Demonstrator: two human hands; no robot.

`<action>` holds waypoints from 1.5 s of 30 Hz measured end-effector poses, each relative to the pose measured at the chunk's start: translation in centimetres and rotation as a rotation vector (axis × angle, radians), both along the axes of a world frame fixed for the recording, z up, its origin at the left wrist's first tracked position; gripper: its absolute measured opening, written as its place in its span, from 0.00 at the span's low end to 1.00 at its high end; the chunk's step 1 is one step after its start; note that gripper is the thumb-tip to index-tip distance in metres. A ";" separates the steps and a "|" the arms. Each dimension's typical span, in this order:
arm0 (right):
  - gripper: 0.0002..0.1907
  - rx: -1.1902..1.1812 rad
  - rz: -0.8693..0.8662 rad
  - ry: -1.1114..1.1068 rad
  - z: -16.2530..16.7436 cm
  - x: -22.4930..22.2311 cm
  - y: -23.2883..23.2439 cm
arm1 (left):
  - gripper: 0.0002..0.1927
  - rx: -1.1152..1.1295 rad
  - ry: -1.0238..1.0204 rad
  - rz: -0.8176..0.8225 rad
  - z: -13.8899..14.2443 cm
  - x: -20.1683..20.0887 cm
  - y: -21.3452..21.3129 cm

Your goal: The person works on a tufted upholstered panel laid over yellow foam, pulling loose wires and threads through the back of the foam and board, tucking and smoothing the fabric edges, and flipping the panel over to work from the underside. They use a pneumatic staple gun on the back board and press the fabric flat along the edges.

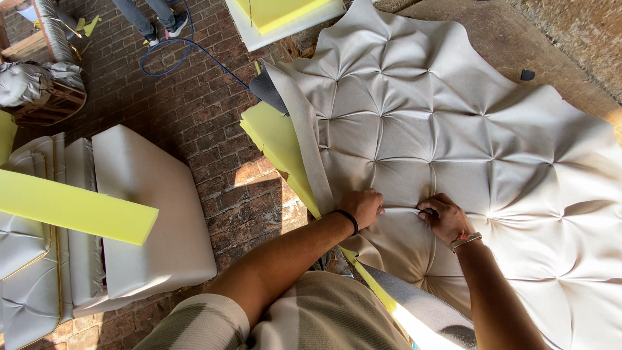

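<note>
A large grey tufted fabric panel [447, 123] with diamond folds lies over a yellow foam sheet [275, 139]. My left hand [363, 206], with a black band at the wrist, is closed on the fabric at a fold near the panel's lower left edge. My right hand [444, 217], wearing a light wristband, pinches the same fold a little to the right. Both hands press into the crease between two diamonds.
A grey upholstered seat piece [152, 214] with a yellow foam strip [74, 207] across it stands at the left on the brick floor [201, 110]. A blue hose [188, 48] curls at the top, beside another person's legs [152, 19]. More foam [278, 13] lies at the top.
</note>
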State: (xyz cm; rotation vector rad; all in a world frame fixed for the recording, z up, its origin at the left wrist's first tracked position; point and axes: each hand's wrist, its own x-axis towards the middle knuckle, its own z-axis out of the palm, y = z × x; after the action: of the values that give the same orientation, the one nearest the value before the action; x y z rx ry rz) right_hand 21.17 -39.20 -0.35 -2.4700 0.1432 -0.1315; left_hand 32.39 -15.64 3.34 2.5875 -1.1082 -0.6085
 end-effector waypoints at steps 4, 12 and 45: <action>0.05 -0.050 -0.065 0.059 -0.6 0.5 0.3 | 0.12 -0.007 -0.025 -0.009 -0.2 -0.1 0.2; 0.04 -0.101 -0.028 0.033 -0.2 -0.2 0.2 | 0.11 -0.042 0.019 -0.040 -0.6 0.0 0.7; 0.14 -0.020 -0.620 0.517 7.8 -3.0 19.1 | 0.18 -0.293 -0.075 -0.690 5.6 5.5 7.4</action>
State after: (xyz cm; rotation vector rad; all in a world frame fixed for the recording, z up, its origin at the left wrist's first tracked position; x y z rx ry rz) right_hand 18.18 -20.07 7.45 -2.3443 1.1260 0.2491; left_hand 37.94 -8.29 8.95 1.9633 -1.9650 -0.4319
